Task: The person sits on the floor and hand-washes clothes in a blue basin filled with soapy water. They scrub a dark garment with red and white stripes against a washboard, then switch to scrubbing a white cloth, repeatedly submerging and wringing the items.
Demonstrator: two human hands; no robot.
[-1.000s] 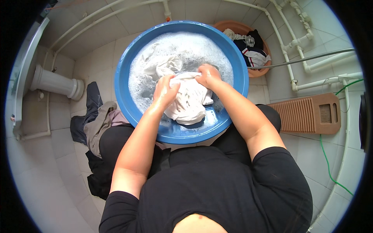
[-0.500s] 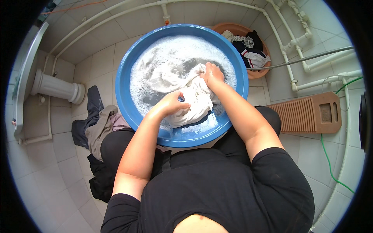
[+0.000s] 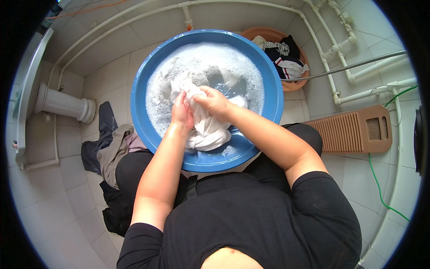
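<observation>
A large round blue basin [image 3: 139,101] of sudsy water stands in front of me. In it lies a wet white garment [image 3: 208,127], bunched up, its near end close to the basin's front rim and its far part trailing into the foam [image 3: 210,54]. My left hand [image 3: 182,112] is closed on the left side of the cloth. From the other side my right hand [image 3: 212,103] grips a fold of the same cloth, close to the left hand. What kind of garment it is I cannot tell.
An orange-brown tub [image 3: 304,58] of clothes stands behind the basin at right. A brown washboard [image 3: 345,132] lies at right by a green hose [image 3: 378,179]. Clothes [image 3: 112,148] lie on the floor at left, near a white pedestal [image 3: 65,105]. White pipes [image 3: 331,76] line the wall.
My right hand has moved left and nearer, beside the left hand. The left hand has gone slightly farther in and closed on the cloth, which is now gathered between both hands.
</observation>
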